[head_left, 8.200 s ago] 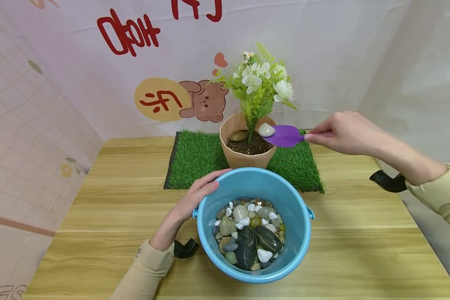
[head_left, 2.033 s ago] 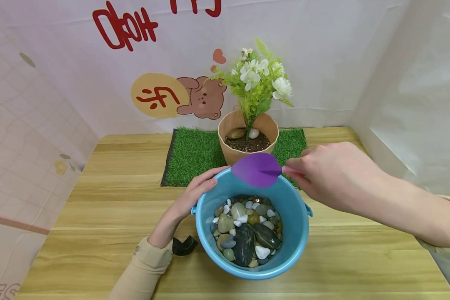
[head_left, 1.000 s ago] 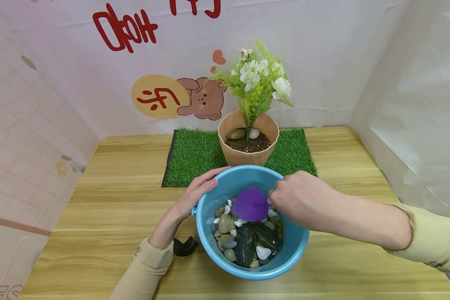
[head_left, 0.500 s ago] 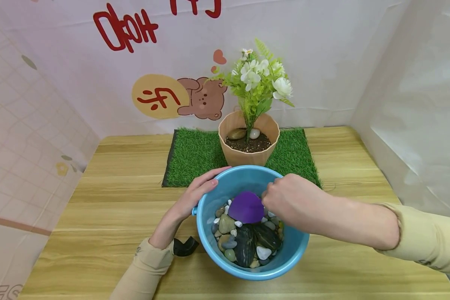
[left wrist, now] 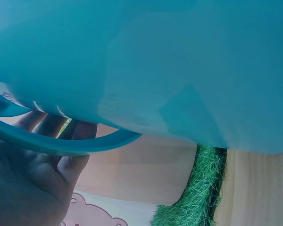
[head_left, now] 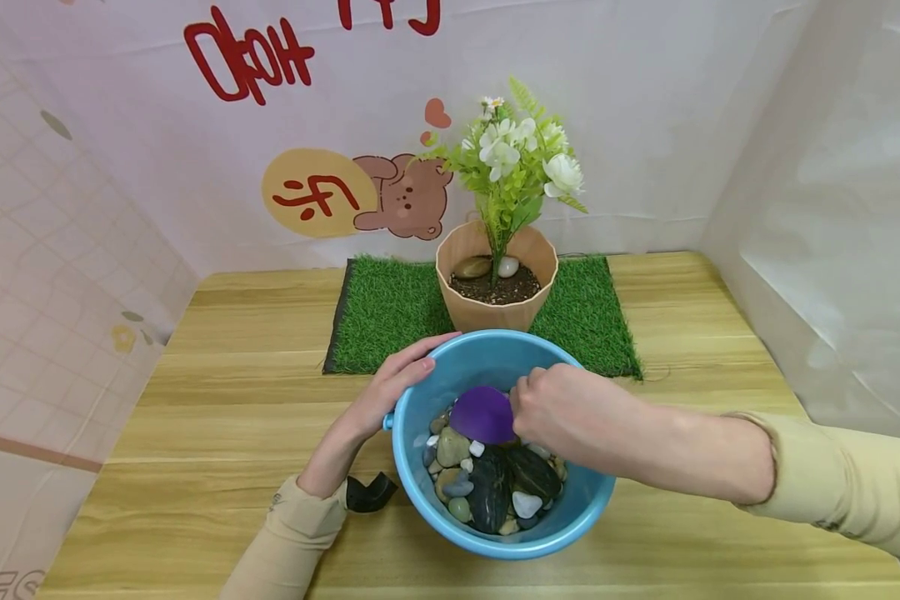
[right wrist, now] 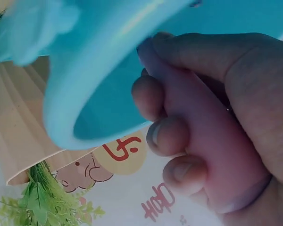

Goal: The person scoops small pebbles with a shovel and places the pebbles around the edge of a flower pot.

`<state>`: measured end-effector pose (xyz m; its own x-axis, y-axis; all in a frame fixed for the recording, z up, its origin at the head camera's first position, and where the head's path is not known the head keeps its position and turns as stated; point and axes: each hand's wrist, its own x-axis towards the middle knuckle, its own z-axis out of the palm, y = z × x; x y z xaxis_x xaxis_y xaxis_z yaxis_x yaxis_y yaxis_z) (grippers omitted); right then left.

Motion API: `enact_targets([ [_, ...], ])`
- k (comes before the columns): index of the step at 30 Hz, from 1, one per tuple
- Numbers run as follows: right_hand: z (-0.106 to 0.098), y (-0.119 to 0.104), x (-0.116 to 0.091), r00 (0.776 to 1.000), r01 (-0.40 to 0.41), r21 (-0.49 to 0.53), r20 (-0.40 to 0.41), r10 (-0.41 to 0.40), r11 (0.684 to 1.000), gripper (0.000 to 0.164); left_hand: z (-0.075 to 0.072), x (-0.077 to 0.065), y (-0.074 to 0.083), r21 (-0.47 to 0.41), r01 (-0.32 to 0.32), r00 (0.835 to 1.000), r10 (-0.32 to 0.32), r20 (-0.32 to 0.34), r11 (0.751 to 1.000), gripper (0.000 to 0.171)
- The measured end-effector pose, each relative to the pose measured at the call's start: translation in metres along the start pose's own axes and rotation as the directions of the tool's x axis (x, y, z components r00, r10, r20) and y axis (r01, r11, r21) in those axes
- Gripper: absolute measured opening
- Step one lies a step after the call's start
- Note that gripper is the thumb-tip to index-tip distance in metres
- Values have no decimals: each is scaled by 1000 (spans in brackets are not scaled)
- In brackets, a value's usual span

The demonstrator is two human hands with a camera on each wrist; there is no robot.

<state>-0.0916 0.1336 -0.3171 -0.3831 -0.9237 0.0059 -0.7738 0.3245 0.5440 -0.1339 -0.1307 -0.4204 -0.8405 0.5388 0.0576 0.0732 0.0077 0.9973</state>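
Observation:
My left hand (head_left: 386, 387) holds the far-left rim of a light-blue bucket (head_left: 504, 550), thumb at the rim and fingers along the outside; the left wrist view has these fingers behind the bucket's handle (left wrist: 70, 145). Inside the bucket lie wet stones, among them two large dark ones (head_left: 489, 492), a greenish stone (head_left: 452, 448) and a white pebble (head_left: 527, 504). Reaching in over the right rim, my right hand (head_left: 577, 425) grips a small trowel by its pink handle (right wrist: 212, 141). Its purple blade (head_left: 483, 414) is down among the stones at the far side, hiding some.
Behind the bucket, a peach flowerpot (head_left: 495, 317) stands on an artificial grass mat (head_left: 386, 312). It holds soil, white flowers (head_left: 502, 154), a brown stone (head_left: 472, 267) and a white stone (head_left: 508, 267). A wooden table (head_left: 255, 400) carries everything, with cloth walls around.
The white stone went from the trowel into the flowerpot earlier. Since then the trowel has come back into the bucket, its blade sliding left and lower among the stones. The left hand stays put.

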Motion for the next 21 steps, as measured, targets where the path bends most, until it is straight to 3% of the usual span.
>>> enact_targets([
  [5,2,2,-1,1000,23,-4,3,-23,1000,14,0,-1,0,3,-1,1000,1,8,1000,58],
  [14,10,16,-4,994,-20,264,111,-10,964,25,2,0,2,-9,3,1000,-3,1,1000,59],
  [17,10,15,-4,996,-2,225,90,-19,974,21,1,0,2,-7,6,1000,-6,0,1000,60],
  [21,7,9,-2,998,37,89,38,-41,995,15,1,1,2,-5,5,1000,-5,0,1000,60],
])
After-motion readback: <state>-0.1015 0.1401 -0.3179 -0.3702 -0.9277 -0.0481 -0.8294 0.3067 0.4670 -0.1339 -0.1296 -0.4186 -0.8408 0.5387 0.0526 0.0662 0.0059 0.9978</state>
